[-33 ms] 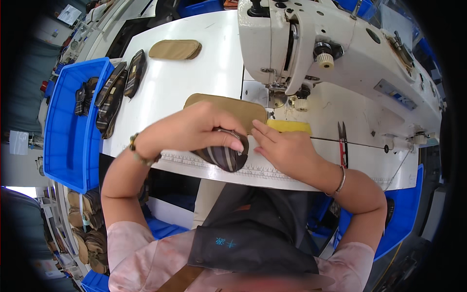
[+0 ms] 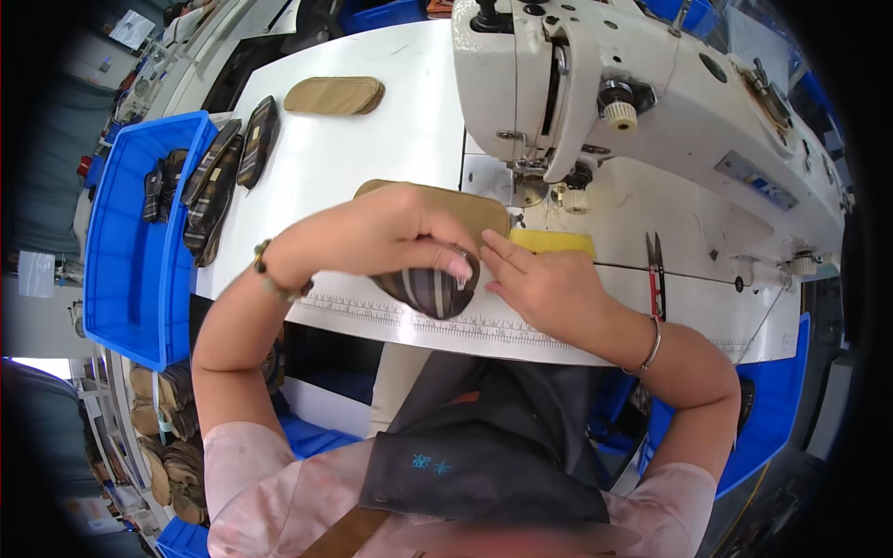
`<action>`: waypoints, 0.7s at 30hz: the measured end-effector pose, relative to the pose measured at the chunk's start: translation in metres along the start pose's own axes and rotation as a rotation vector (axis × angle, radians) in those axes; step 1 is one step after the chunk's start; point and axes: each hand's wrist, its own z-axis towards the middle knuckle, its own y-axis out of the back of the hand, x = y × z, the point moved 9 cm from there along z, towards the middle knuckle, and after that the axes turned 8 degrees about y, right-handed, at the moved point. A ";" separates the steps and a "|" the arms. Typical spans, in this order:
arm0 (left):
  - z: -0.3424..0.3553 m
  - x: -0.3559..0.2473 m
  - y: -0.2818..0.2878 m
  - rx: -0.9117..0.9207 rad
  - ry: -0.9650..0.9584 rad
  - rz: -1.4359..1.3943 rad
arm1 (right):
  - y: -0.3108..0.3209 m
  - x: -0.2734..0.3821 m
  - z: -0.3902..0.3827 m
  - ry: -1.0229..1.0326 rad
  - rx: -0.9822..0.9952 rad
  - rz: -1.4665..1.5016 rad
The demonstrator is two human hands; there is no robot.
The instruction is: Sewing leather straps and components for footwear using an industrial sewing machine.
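Observation:
My left hand point(image 2: 381, 232) is closed on a dark plaid zippered pouch point(image 2: 423, 292), the thumb pressed by the zipper's end. The pouch is held just over the ruler strip at the table's front edge. Close to the pouch's right end is my right hand point(image 2: 563, 290), fingers stretched out toward the left; whether they touch it I cannot tell. Behind the hands lies a tan oblong fabric piece point(image 2: 470, 210), partly covered by my left hand. A yellow strip point(image 2: 553, 241) lies beyond my right hand's fingers.
A white sewing machine point(image 2: 642, 84) stands at the far right. Red-handled scissors point(image 2: 657, 279) lie right of my right hand. Stacked tan oblong pieces point(image 2: 335, 95) lie far left on the table. More plaid pouches point(image 2: 259, 141) rest beside a blue bin point(image 2: 126, 251).
My left hand has tilted the plaid pouch slightly and lifted its lower end a little away from the front edge. My right hand stays nearly still.

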 end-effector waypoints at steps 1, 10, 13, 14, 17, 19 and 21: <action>0.014 0.004 0.000 0.044 0.014 0.052 | 0.000 -0.003 0.000 -0.004 -0.002 0.001; 0.061 0.028 0.001 -0.494 0.153 0.636 | 0.001 0.000 -0.002 0.087 0.025 -0.018; 0.060 0.025 -0.003 -0.461 -0.028 0.511 | 0.002 0.007 -0.005 0.138 0.049 -0.135; 0.060 0.026 -0.001 -0.458 -0.029 0.510 | 0.003 0.006 -0.006 0.134 0.037 -0.120; 0.053 0.016 0.005 -0.470 -0.131 0.424 | 0.004 0.003 -0.005 0.136 0.025 -0.098; 0.055 0.019 0.004 -0.366 -0.108 0.346 | 0.006 0.004 -0.004 0.143 0.023 -0.089; 0.059 0.032 0.003 -0.347 -0.070 0.327 | 0.005 0.004 -0.001 0.128 0.073 -0.097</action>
